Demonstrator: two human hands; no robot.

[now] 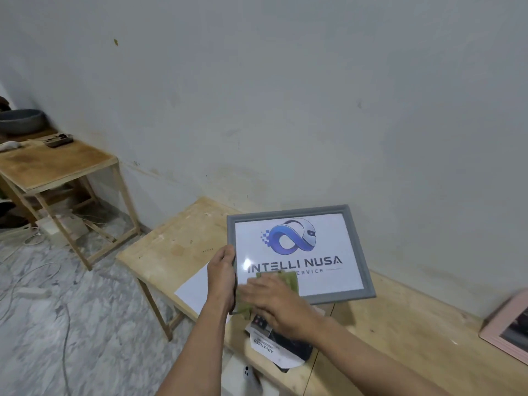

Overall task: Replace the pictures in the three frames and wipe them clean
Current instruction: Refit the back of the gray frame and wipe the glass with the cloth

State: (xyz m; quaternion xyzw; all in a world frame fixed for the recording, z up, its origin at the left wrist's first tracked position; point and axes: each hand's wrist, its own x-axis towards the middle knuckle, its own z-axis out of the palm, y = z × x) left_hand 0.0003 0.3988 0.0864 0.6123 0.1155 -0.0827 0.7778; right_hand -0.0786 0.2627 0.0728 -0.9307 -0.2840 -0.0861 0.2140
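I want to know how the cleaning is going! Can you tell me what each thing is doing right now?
Grey frame: held up tilted, logo picture inside, glass facing the camera.
Green cloth: pressed on the glass at the lower left.
Left hand: grips the frame's left edge.
Right hand: presses the cloth, blurred.
Pink frame: lying on the table at right, partly out of view.
White paper: lying flat on the table.

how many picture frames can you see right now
2. A grey frame is held upright over the wooden table, gripped by the left hand while the right hand presses a green cloth on it. A pink frame is cut off at the right edge. Others may be out of view.
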